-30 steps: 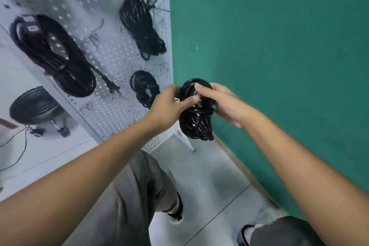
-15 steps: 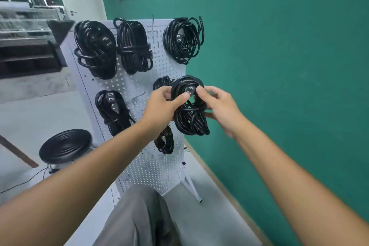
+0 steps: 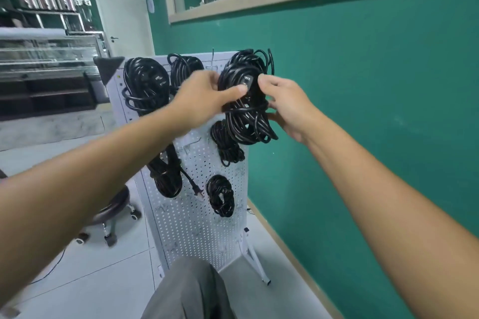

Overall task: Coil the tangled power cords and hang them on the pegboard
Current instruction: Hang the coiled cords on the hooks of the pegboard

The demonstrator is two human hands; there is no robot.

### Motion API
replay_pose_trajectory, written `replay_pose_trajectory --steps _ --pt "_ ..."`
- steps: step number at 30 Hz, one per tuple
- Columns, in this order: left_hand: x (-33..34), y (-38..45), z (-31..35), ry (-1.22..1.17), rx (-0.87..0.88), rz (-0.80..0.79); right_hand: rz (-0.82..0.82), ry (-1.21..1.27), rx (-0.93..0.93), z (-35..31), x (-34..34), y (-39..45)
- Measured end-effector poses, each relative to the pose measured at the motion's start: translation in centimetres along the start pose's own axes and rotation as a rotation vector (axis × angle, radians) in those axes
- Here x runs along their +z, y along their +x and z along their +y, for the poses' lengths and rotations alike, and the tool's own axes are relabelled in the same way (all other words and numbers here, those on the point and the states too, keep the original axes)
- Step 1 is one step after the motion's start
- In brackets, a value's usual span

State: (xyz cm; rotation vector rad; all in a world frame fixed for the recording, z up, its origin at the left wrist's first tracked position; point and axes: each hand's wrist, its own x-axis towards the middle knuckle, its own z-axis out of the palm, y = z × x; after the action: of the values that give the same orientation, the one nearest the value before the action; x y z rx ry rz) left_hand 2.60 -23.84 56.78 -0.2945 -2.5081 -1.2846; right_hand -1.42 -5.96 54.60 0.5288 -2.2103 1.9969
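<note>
Both hands (image 3: 207, 101) (image 3: 287, 106) pinch the coiled cord (image 3: 246, 109) near the pegboard (image 3: 197, 215) top edge; missing the hook could drop it.

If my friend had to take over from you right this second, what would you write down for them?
Left hand: grips the top of the coiled cord, thumb across the front.
Right hand: holds the same coil from its right side.
The coil is raised in front of the upper right of the pegboard, overlapping a bundle already there; I cannot tell if it is on a hook yet.
Done: this cord is coiled and wrapped; several other coils hang on the board.
Left: get it onto a free hook, then let go.
</note>
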Motion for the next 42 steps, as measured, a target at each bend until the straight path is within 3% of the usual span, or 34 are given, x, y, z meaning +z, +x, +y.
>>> replay_pose_trajectory --steps 5,12,17,34,42 --pt "-4.4 3.3 2.6 0.363 0.12 0.066 0.04 0.012 -0.133 -2.9 1.0 2.8" --pt "-8.1 7.6 5.1 0.572 0.152 -0.065 0.063 -0.006 -0.191 -4.4 2.1 7.8" --pt "-8.2 9.7 4.2 0.693 0.205 -0.041 0.013 0.0 -0.131 -4.0 1.8 10.5" --pt "-8.9 12.4 1.0 0.761 0.102 -0.01 -0.139 -0.297 -0.134 -5.4 2.7 14.9" --pt "-8.7 14.3 -0.2 0.711 0.072 0.018 -0.164 -0.313 -0.064 -5.5 2.8 17.1"
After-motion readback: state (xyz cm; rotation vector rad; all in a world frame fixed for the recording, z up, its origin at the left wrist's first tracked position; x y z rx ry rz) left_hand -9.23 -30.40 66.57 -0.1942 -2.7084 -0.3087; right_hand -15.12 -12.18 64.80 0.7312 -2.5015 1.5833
